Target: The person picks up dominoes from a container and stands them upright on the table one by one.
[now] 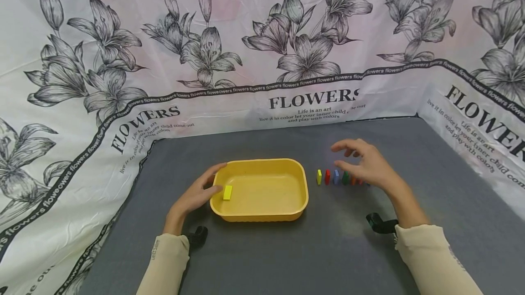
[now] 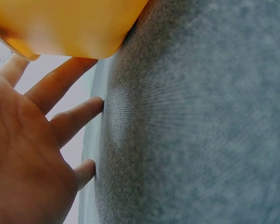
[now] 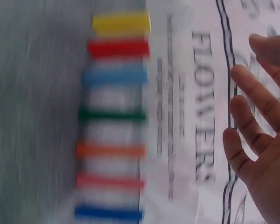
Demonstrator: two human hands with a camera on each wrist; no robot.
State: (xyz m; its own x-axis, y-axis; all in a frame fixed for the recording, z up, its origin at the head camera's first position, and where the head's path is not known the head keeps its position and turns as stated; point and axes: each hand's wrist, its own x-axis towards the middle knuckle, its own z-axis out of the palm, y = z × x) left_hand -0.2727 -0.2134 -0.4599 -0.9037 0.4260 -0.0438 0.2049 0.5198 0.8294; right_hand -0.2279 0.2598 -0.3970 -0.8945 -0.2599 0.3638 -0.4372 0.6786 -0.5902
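Note:
My left hand (image 1: 197, 193) grips the left rim of a yellow plastic tray (image 1: 266, 192), its thumb over the edge and fingers along the outside. In the left wrist view, the spread fingers (image 2: 60, 86) sit by the tray's wall. A small yellow domino-like block (image 1: 227, 193) lies inside the tray near that thumb. My right hand (image 1: 367, 163) is raised above a row of upright blocks, thumb and fingers apart, holding nothing. Yellow (image 3: 122, 23), red (image 3: 119, 47), light blue (image 3: 115, 76), green (image 3: 113, 115), orange, pinkish-red and dark blue blocks stand spaced out, blurred in the right wrist view.
A dark grey cloth (image 1: 279, 258) covers the table. Behind it and at both sides hangs a white sheet (image 1: 229, 103) printed with flowers and lettering. Black straps' ends (image 1: 381, 223) stick out by both wrists. The right hand partly hides the row's far end in the head view.

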